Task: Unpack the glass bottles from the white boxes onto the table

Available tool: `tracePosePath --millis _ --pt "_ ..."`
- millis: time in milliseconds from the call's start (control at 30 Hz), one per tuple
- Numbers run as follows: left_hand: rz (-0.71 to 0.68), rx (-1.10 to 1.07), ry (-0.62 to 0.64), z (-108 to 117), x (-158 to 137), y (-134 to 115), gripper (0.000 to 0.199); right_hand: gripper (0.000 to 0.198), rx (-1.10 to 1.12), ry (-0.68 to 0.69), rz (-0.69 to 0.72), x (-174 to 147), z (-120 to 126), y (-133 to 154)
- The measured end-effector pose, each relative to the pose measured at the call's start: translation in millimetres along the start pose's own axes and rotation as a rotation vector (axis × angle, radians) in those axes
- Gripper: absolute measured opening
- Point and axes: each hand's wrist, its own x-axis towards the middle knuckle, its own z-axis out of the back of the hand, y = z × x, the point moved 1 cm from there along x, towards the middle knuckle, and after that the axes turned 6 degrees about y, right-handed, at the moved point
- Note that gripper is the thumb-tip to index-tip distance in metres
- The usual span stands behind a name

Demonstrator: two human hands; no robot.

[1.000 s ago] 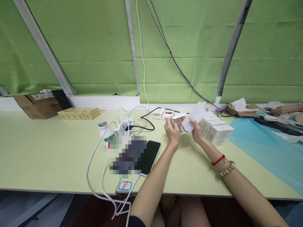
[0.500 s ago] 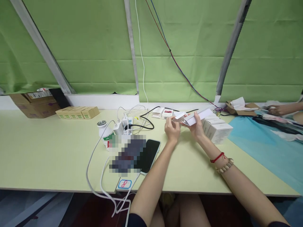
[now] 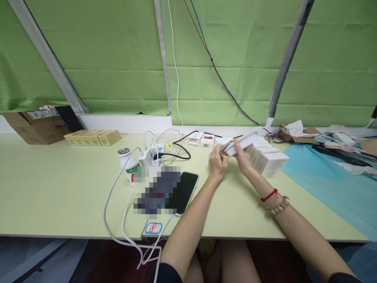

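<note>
My left hand (image 3: 218, 163) is closed round a small white carton (image 3: 224, 141), most of it hidden by the fingers. My right hand (image 3: 242, 159) grips a long white folded card piece (image 3: 246, 141), thumb on top. The near end of the card piece meets the carton's end between the two hands; whether it sits inside, I cannot tell. Just right of my right hand stands a row of white boxes (image 3: 272, 164) with small print.
Behind my left hand lie small red-and-white packs (image 3: 207, 140). To the left are a dark phone (image 3: 187, 190), a white bottle (image 3: 129, 167), a power strip (image 3: 145, 158) with loose cables, tan boxes (image 3: 107, 137) and a cardboard carton (image 3: 44, 129). Blue sheeting (image 3: 321, 177) covers the right.
My hands have come closer together, bringing the card piece's end up to the carton. The other person's hand at the far right has moved mostly out of sight. The view has shifted slightly.
</note>
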Motion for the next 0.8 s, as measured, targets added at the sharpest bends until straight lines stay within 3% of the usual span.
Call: tracePosePath --millis 167,267,500,800 --pt "-0.032 0.040 0.056 -3 -2 0 0.035 0.071 -0.271 0.063 0.151 0 5 -1" --pt "-0.036 0.050 0.060 -4 -2 1 0.034 0.075 -0.307 0.111 0.161 -1 5 -3" --pt "-0.044 0.046 0.085 -3 -3 0 0.041 0.083 -0.441 0.078 0.245 -4 3 1" --pt "-0.116 0.111 0.206 7 -5 1 0.074 0.112 -0.384 0.154 0.071 -2 9 -10"
